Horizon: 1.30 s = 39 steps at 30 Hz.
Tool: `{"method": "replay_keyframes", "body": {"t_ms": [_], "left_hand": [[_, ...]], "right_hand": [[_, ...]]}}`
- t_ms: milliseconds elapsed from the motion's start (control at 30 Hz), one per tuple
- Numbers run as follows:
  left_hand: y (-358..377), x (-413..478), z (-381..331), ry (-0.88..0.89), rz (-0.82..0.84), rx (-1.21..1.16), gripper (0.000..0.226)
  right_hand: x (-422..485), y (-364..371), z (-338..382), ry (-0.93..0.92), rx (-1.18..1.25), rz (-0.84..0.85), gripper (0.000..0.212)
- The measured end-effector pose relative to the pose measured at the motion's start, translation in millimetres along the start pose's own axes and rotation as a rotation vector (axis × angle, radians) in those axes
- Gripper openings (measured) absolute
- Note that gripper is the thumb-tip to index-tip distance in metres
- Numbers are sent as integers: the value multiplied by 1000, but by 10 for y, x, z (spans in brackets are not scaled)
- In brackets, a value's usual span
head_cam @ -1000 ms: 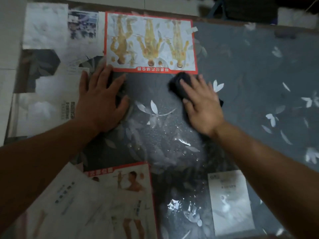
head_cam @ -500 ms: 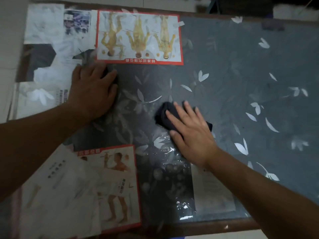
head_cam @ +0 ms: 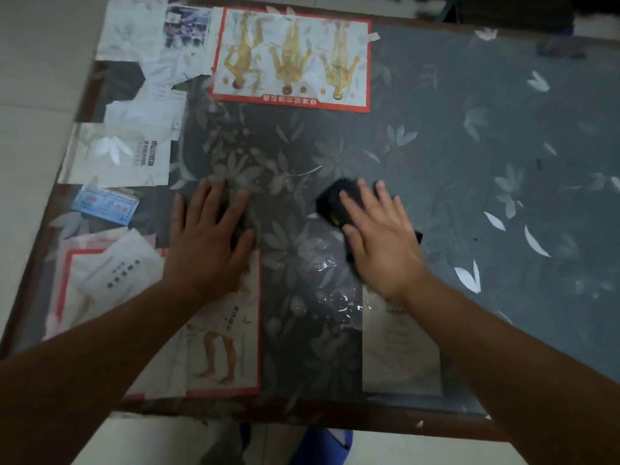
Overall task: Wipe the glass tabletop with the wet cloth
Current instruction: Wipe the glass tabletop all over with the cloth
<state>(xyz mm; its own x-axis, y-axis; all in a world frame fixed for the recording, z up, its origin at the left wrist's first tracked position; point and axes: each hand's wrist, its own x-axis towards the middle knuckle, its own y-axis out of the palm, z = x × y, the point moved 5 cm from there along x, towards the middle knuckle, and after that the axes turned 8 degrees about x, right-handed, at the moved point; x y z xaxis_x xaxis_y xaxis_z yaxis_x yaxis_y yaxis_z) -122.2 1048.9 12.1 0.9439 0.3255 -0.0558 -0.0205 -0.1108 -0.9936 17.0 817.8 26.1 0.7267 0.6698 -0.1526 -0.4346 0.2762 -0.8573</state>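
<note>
The glass tabletop (head_cam: 469, 169) covers a grey cloth with pale flower prints and several papers underneath. A dark, wadded wet cloth (head_cam: 330, 203) lies on the glass near the middle. My right hand (head_cam: 379, 236) presses flat on top of it, fingers spread, so only the cloth's far-left part and a small corner at the right show. My left hand (head_cam: 208, 239) rests flat on the glass to the left, palm down, holding nothing. Wet streaks (head_cam: 332, 290) glisten on the glass just below the cloth.
Under the glass lie a red-bordered chart of yellow body figures (head_cam: 292, 62) at the back, a second red-bordered poster (head_cam: 228, 333) at the front left, white papers (head_cam: 134, 152) along the left and a pale card (head_cam: 399, 350) at the front. The brown table edge (head_cam: 335, 417) runs along the front.
My right hand has dragged the cloth from near the yellow chart toward the front of the table. My left hand has slid nearer too, from beside the chart to the front-left poster.
</note>
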Motion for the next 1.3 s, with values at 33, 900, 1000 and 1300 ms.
{"method": "replay_keyframes", "body": {"t_ms": [33,900,1000,1300], "left_hand": [[20,2,5,-6,-7,6,66],[51,-27,13,-25,-46,4,65],[60,-17,-1,-25,-48,6,65],[36,-18,-3,-23,-57,7,65]], "right_hand": [[56,-43,-49,65,11,-39,51],[294,-758,-241,155,-63,-141,46],[126,-369,-125,89,-35,62,64],[-92,33,-95,-127,-281,106,59]]}}
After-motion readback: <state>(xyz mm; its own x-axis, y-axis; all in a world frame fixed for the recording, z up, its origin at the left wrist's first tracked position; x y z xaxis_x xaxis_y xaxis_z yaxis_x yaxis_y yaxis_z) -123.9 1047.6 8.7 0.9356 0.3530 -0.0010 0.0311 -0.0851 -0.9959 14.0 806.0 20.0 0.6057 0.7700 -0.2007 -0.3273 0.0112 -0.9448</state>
